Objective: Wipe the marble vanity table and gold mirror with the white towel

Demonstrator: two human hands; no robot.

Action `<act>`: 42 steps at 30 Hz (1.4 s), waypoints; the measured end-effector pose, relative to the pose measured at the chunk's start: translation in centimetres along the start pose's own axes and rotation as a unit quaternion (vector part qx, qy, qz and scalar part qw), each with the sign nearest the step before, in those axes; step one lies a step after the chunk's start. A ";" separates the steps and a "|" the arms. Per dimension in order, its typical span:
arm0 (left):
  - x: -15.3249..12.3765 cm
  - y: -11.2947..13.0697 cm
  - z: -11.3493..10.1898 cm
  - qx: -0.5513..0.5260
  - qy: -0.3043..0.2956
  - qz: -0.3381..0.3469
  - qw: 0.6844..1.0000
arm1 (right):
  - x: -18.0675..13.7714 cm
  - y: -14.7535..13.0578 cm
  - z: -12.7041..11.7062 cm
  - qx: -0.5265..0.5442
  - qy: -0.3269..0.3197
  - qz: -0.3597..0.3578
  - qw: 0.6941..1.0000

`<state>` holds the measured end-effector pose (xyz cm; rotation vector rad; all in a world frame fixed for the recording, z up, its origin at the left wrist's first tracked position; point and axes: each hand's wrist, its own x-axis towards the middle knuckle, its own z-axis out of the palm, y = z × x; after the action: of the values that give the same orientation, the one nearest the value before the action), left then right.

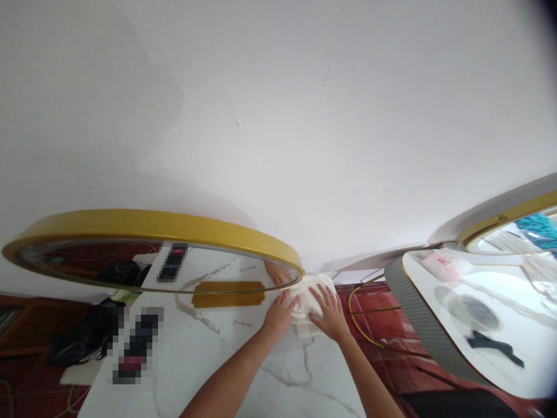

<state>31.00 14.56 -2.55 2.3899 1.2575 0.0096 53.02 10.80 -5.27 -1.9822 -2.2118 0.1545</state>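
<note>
A white cloth (311,290) lies bunched at the far right corner of a white marble table (226,360), beside the gold rim of a round mirror (174,223). My left hand (281,313) rests with its fingers flat on the cloth's left side. My right hand (329,310) lies spread on the cloth's right side. Both hands press down on it, fingers stretched out. In the mirror, the reflection of a hand shows near the rim.
A gold mirror base (228,294) stands on the table. Dark objects (87,337) sit at the table's left end. To the right stands a second white table (478,307) with a black item, a pink pack and another gold mirror. Red tile floor (374,325) lies between.
</note>
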 end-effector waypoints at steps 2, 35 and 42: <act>-0.1 0.1 -0.1 -0.005 0.003 -0.001 1.000 | -0.1 -0.1 -0.1 -0.001 0.008 -0.001 1.000; -15.8 4.4 9.0 -0.053 -0.113 0.111 0.986 | -21.5 -2.8 2.4 0.024 0.034 -0.002 0.999; -15.0 4.1 9.0 -0.045 -0.086 0.094 0.991 | -20.0 -3.1 1.4 0.025 0.016 0.005 1.000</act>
<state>27.27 -2.62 -6.20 2.3652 0.9331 -0.0786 51.78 -9.36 -7.15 -1.9563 -2.1575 0.1754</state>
